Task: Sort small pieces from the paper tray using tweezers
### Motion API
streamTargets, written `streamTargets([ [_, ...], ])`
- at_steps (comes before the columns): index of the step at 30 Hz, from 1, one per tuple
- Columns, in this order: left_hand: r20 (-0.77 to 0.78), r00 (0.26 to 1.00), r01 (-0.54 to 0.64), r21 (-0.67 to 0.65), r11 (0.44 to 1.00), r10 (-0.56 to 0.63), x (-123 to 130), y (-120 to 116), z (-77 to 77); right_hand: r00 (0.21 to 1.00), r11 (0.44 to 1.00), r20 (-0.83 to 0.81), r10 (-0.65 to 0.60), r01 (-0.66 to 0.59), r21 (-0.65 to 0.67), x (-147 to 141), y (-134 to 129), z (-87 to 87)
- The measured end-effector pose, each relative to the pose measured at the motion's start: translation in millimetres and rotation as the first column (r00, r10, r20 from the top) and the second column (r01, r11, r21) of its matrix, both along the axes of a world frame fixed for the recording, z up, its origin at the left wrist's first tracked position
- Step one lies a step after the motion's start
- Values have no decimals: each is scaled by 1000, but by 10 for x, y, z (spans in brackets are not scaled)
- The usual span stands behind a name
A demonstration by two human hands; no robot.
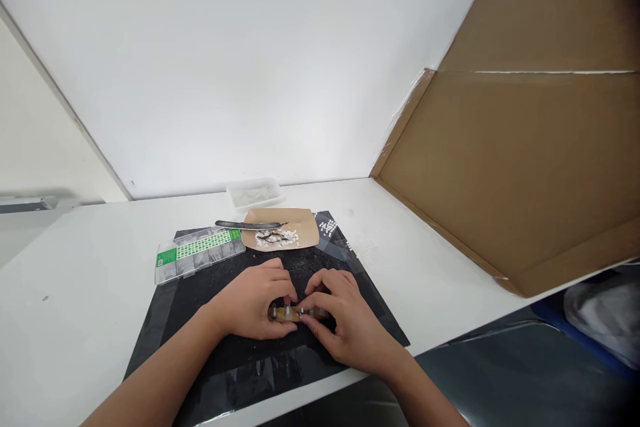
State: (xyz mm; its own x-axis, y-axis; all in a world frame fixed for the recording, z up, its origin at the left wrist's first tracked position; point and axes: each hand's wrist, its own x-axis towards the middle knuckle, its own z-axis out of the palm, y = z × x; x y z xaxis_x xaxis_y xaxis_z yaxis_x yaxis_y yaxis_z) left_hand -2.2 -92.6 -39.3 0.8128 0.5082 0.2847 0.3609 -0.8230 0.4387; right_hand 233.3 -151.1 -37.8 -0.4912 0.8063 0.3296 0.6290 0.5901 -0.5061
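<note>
My left hand (pixel 265 300) is closed round the left end of a short tan strip (pixel 287 315), low over a black mat (pixel 200 360). Several small clear pieces that look like false nail tips (pixel 288 311) stand upright along the strip. At the strip's right part, my right hand (pixel 337 313) has its thumb and forefinger pinched on one small clear nail tip. The fingers partly cover the strip's right end.
Behind my hands, a brown paper tray (pixel 307 230) holds white bits, with a dark nail file (pixel 250 224) across its edge. Left is a clear compartment box (pixel 200 253) with a green label. White pieces (pixel 328 225), a white container (pixel 255 193) and a large cardboard box (pixel 530 173) also stand about.
</note>
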Motion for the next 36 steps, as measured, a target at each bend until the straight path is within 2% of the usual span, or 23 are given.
streamTargets([
  [8,12,1000,-1,-48,999,2,-8,-1,-1,999,999,6,-37,37,-17,-7,19,3],
  [18,12,1000,-11,-102,995,13,-12,31,2,999,999,-39,-16,14,-49,-6,50,-76],
  [27,21,1000,-10,-92,996,12,-21,22,-15,994,990,-109,8,-23,-141,13,89,-151],
  [36,26,1000,-11,-74,997,13,-25,20,-9,992,988,-130,2,-22,-153,-1,72,-173],
])
